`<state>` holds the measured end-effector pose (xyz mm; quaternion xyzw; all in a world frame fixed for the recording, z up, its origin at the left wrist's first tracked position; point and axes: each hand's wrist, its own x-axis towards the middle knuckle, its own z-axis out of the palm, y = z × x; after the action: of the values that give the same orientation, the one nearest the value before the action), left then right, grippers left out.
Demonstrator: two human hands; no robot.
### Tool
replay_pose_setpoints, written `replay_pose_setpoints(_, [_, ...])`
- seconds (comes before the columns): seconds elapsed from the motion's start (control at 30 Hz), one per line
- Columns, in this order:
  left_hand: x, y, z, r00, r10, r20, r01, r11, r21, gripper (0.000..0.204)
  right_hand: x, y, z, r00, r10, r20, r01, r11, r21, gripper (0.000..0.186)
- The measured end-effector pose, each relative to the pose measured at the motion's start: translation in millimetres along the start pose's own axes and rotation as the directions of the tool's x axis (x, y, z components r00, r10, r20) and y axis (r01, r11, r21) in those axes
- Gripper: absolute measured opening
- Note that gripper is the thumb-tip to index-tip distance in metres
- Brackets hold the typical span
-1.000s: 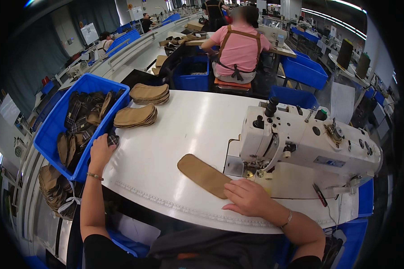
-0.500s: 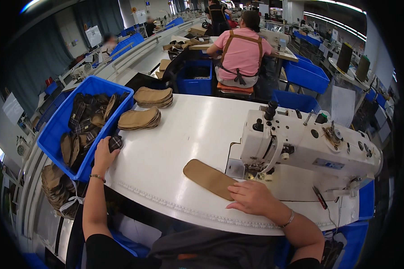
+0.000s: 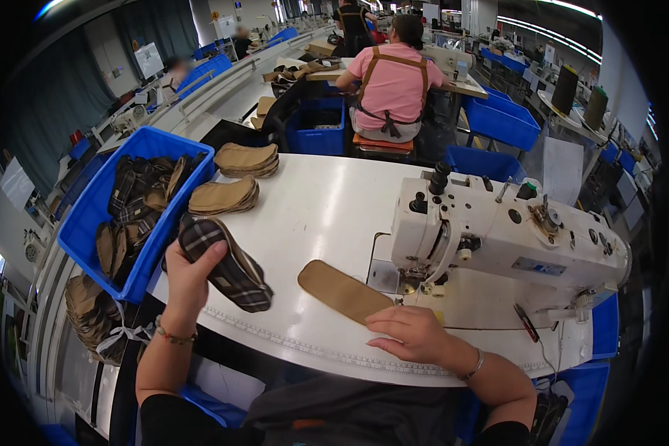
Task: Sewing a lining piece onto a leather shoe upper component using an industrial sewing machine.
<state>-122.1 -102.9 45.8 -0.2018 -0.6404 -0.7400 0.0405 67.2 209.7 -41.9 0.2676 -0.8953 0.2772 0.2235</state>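
My left hand (image 3: 189,273) is closed around a dark plaid slipper upper (image 3: 227,264), lifted above the white table's left side, thumb on its near face. On the table, a flat tan insole-shaped piece (image 3: 342,290) lies in front of the sewing machine (image 3: 498,238). My right hand (image 3: 410,333) is closed on this piece's right end, fingers together over the edge; what lies under the fingers is hidden. The tan piece's far side is close to the machine's needle area, not beneath the presser foot as far as I can see.
A blue bin (image 3: 78,241) of plaid and tan pieces stands at the left. Two stacks of tan pieces, one nearer (image 3: 223,196) and one farther (image 3: 245,160), lie beside it. Thread snips (image 3: 525,321) rest right of the machine. A co-worker (image 3: 390,82) sits ahead.
My left hand has come away from the bin's side toward me, raising the plaid upper into full view. The right hand and tan piece have barely moved. The whole view has shifted slightly.
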Motion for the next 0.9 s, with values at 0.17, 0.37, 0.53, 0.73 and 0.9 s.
replay_pose_setpoints(0.17, [-67.8,-12.8,68.0,0.968,-0.218,0.124,0.251,0.827,-0.503,0.022,-3.6,-15.8,7.3,0.937,0.198,0.286,-0.296,0.886,0.356,0.059])
replay_pose_setpoints(0.37, [-125.2,-47.7,73.6,0.867,-0.371,0.333,0.498,0.602,-0.624,0.025,-15.1,-5.5,5.5,0.872,0.340,0.352,-0.472,0.391,0.790,0.046])
replay_pose_setpoints(0.53, [-140.4,-46.3,55.8,0.833,-0.362,0.419,0.554,0.551,-0.624,0.026,0.2,-20.5,-9.8,0.755,0.355,0.552,-0.588,-0.007,0.809,0.016])
replay_pose_setpoints(0.73, [-144.0,-51.7,53.2,0.786,-0.332,0.522,0.614,0.524,-0.590,0.036,-3.4,-17.4,-1.5,0.754,0.317,0.575,-0.656,0.319,0.684,0.018])
replay_pose_setpoints(0.9, [-133.6,-45.0,50.7,0.217,-0.265,0.940,0.784,0.620,-0.006,0.059,0.4,-16.1,-10.8,0.773,0.200,0.602,-0.625,0.400,0.670,0.017])
